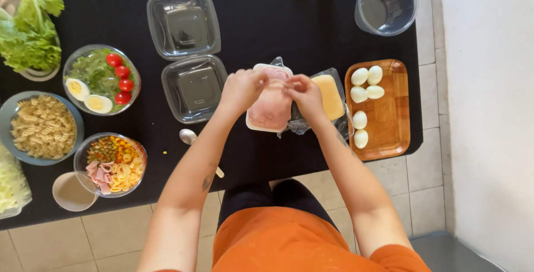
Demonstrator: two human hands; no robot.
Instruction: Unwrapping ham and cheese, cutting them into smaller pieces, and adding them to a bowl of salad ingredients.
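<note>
While both hands meet over the white tray of pink sliced ham (271,110) on the black counter (267,27), left hand (241,88) and right hand (303,93) each pinch its top slice, fingers pressed together, to peel it.

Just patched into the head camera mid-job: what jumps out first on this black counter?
Both hands, left hand and right hand, meet at the counter's middle over a white tray of pink sliced ham, fingers pinching at its top. Just right lie a wrapped block of yellow cheese and a wooden tray of peeled boiled eggs. Far left, a clear bowl of greens, red tomatoes and halved eggs stands out.
</note>
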